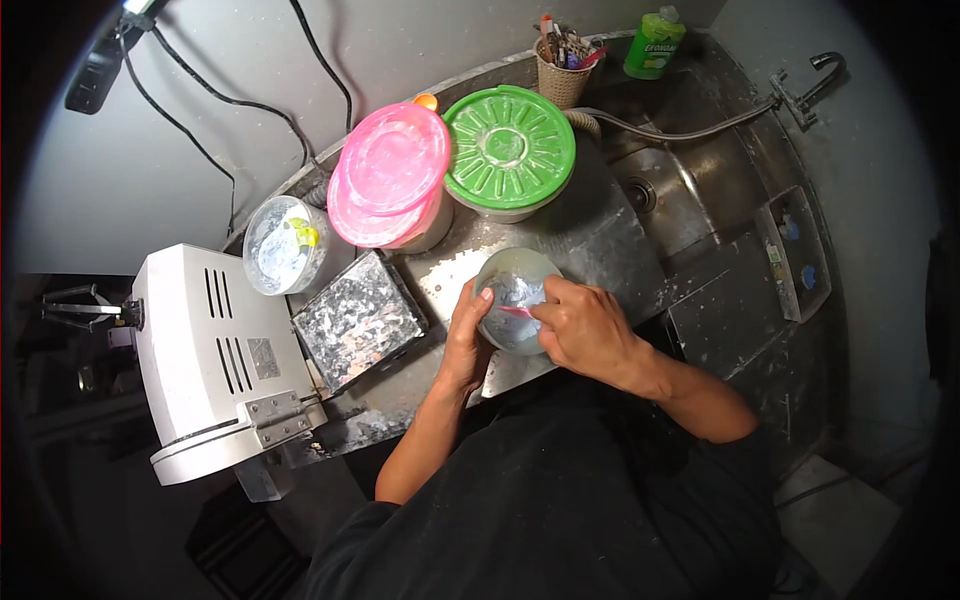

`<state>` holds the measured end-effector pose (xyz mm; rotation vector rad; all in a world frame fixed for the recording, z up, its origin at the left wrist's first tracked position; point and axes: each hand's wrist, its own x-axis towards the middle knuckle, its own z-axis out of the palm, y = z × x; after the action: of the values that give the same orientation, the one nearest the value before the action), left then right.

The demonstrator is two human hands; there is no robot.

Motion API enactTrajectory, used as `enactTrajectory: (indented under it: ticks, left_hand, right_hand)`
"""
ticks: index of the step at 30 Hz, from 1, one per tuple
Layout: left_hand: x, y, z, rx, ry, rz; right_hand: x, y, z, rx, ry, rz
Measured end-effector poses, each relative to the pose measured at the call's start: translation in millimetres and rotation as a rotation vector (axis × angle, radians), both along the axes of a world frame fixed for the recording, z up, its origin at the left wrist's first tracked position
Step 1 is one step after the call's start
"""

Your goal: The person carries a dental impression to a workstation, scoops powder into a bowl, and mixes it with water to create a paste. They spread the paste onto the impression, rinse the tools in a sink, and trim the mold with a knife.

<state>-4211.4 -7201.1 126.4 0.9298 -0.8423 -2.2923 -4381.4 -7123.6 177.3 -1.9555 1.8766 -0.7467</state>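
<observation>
A translucent round bowl (520,338) is in front of me near the counter's front edge, with some whitish material inside. My left hand (465,338) grips the bowl's left side, its thumb over the rim. Closed around a pink tool (516,311), my right hand (585,328) is at the bowl's right rim, and the tool reaches into the bowl. The tool's handle is mostly hidden in the fist. Behind the bowl are a tub with a green lid (510,148) and a tub with pink lids (393,160).
Left of the bowl lie a stained dark block (362,322), a clear tub (282,246) and a white machine (215,345). At the right are a steel sink (690,190), a faucet (800,103) and a tray (797,255). A woven cup (562,82) and green bottle (652,48) stand behind.
</observation>
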Motion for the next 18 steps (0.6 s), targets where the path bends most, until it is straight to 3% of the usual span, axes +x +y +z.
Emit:
enactTrajectory:
  ticks: [4, 7, 10, 13, 14, 17, 18]
  left_hand:
    - [19.2, -3.3, -1.3, 0.051, 0.065, 0.054]
    - [27.5, -5.5, -4.7, 0.036, 0.067, 0.037]
    - [32.5, -5.2, -7.4, 0.006, 0.088, 0.013]
    - [37.1, -2.5, -16.6, -0.072, 0.141, 0.061]
    - [37.7, -2.7, -20.4, -0.111, 0.162, 0.093]
    - [31.2, 4.9, -19.6, -0.339, 0.087, 0.202]
    - [32.8, 5.3, -25.7, -0.278, 0.112, 0.181]
  right_hand:
    - [20.1, -10.6, 1.0, -0.124, 0.054, -0.139]
    - [33.0, -5.1, -1.7, -0.042, 0.055, -0.017]
    - [37.6, -1.7, 3.5, -0.059, -0.006, -0.06]
    - [39.9, 2.7, 1.2, -0.081, 0.072, -0.255]
    - [46.2, 6.8, 2.4, 0.046, 0.077, -0.293]
    - [64.0, 8.0, -9.7, 0.061, -0.069, -0.223]
    - [69.1, 4.6, -10.0, 0.031, -0.132, -0.238]
